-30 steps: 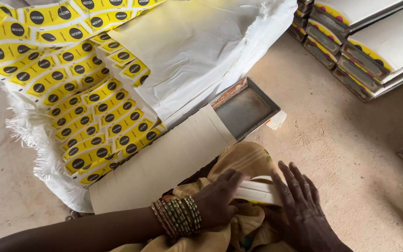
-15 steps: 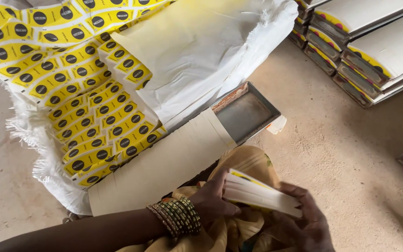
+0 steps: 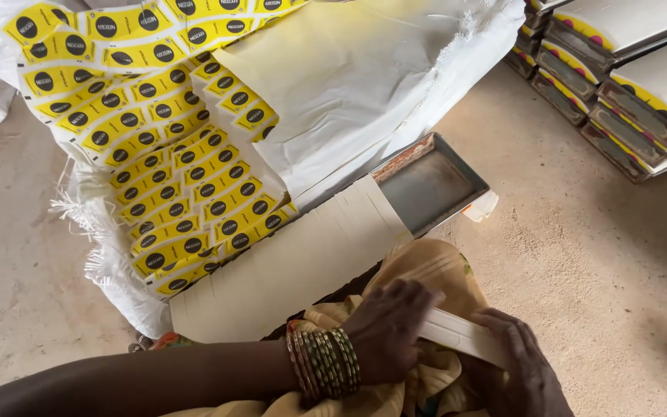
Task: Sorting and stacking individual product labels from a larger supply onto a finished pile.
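You are sitting over your lap with both hands closed on a thin stack of white paper strips (image 3: 461,333). Your left hand (image 3: 387,332), with green and gold bangles (image 3: 324,363) at the wrist, is pressing down over the near end of the stack, fingers curled over its top edge. Your right hand (image 3: 520,369) is gripping the far end from below and the side, fingers wrapped over the edge. The stack is lying across yellow cloth (image 3: 426,270) on your lap, tilted slightly down to the right.

Just ahead of your hands, a long bed of white strips (image 3: 287,270) is lying in a shallow rusty metal tray (image 3: 434,185) on the sandy floor. Beyond it, a white woven sack (image 3: 364,77) is holding rows of yellow labels with black circles (image 3: 171,177). More loaded trays (image 3: 627,77) are standing stacked at the upper right.
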